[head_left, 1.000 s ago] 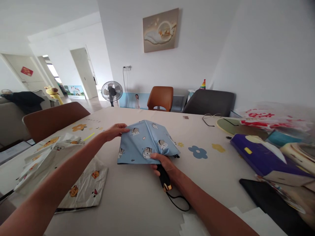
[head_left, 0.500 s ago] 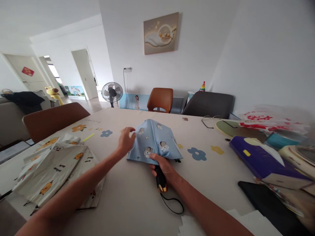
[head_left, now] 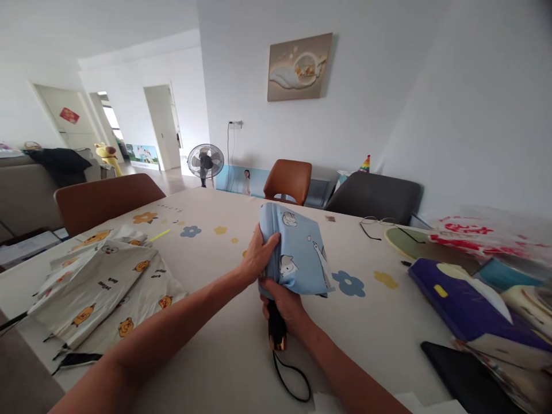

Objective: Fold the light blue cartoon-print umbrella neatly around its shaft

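A folding umbrella (head_left: pixel 304 247) with light blue cloth and cartoon animal prints is held over the table, its black handle toward me and a black wrist strap hanging below. My right hand (head_left: pixel 287 305) is closed around the top of the handle and the cloth's lower edge. Against the left side of the cloth, my left hand (head_left: pixel 261 253) presses a fold flat, its fingers wrapped around the canopy and partly hidden. A second umbrella (head_left: pixel 107 287), cream with yellow duck prints, lies loosely folded on the table to the left of my arms.
On the right of the table (head_left: pixel 207 356) are a purple tissue pack (head_left: pixel 466 305), a black flat object (head_left: pixel 470 374), a red-and-white plastic bag (head_left: pixel 483 230) and eyeglasses (head_left: pixel 377 221). Chairs (head_left: pixel 288 179) stand along the far side. A fan (head_left: pixel 206 161) is behind.
My left hand has moved right and closed on the blue cloth, folding its left part over. The canopy is now narrower and bunched, and the view has turned slightly left.
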{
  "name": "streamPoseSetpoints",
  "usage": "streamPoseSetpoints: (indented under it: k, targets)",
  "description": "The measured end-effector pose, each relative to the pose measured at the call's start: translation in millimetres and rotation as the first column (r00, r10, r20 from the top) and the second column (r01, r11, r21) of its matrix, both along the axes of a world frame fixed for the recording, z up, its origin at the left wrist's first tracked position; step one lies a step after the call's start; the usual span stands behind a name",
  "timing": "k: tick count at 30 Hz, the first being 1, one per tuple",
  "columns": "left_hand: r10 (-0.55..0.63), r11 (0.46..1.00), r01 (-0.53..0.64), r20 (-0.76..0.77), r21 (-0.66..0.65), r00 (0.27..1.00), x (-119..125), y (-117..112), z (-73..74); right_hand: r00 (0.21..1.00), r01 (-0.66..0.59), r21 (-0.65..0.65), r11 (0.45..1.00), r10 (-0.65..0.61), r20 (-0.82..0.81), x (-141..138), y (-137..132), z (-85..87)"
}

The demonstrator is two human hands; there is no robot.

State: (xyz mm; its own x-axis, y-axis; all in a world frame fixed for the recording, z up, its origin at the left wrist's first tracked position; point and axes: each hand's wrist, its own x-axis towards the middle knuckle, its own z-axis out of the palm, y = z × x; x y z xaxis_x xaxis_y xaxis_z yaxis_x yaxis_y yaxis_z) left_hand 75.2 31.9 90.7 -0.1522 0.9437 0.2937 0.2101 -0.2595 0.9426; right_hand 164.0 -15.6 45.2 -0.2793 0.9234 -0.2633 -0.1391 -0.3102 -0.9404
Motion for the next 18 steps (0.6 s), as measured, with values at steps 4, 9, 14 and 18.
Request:
streamPoseSetpoints:
  k: [4,9,14,18]
  targets:
    - [0.015,0.996,0.002,0.181,-0.094,0.983,-12,5,5.9,0.993,-0.100,-0.020,0.995,0.101,0.058,2,-3,3.2]
    - [0.000,0.967,0.112,0.444,-0.227,0.896,-34,17,15.0,0.965,-0.259,-0.029,0.965,0.260,0.015,4,-7,6.0]
    - [-0.032,0.914,0.301,0.692,-0.272,0.722,-49,26,14.0,0.892,-0.444,-0.048,0.895,0.437,-0.114,4,-8,8.6]
    - [0.043,0.916,0.261,0.722,-0.304,0.690,-50,32,5.1,0.898,-0.436,-0.082,0.896,0.427,-0.100,3,-6,3.9]
